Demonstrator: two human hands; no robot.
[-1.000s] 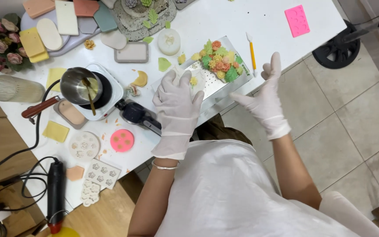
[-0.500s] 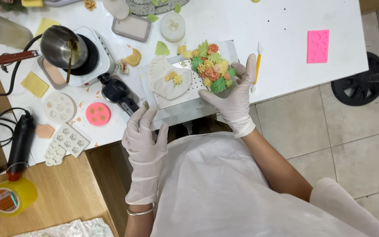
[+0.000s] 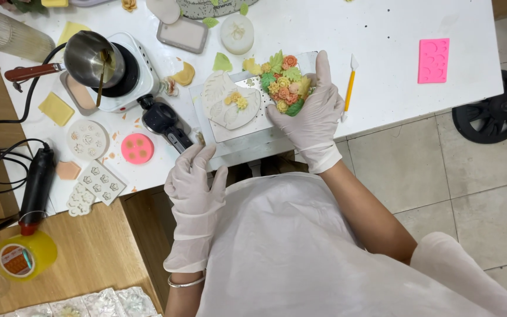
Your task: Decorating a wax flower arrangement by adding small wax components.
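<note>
one flower cluster (image 3: 283,82) is cupped by the right hand (image 3: 309,117) at the tabletop's (image 3: 382,70) front edge; the left hand (image 3: 195,182) is held open, seemingly empty; one pink mould (image 3: 433,60) lies near the right edge.

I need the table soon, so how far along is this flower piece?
Done: a cluster of coloured flowers fills one side of the tray, and a few yellow ones sit on the white leaf mould. In hand: the right hand rests on the cluster; the left hand hangs free at the table edge. Left: the tray's lower part is bare, and the pot sits on the hotplate.
</note>
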